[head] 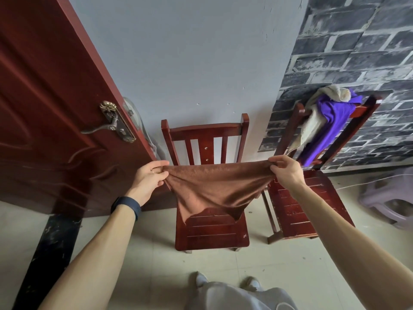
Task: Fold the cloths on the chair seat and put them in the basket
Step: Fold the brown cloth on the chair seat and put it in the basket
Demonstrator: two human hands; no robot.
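Note:
A brown cloth (pixel 214 186) hangs stretched in the air above the seat of the middle red wooden chair (pixel 212 231). My left hand (pixel 149 177) pinches its upper left corner and my right hand (pixel 286 171) pinches its upper right corner. The cloth sags in the middle and its lower edge droops onto the chair seat. No basket is in view.
A second red chair (pixel 308 209) stands to the right with purple (pixel 330 121) and beige (pixel 312 126) cloths draped over its back. A dark red door (pixel 55 108) stands open on the left. A grey plastic stool (pixel 388 198) sits at far right. My feet are on the tiled floor below.

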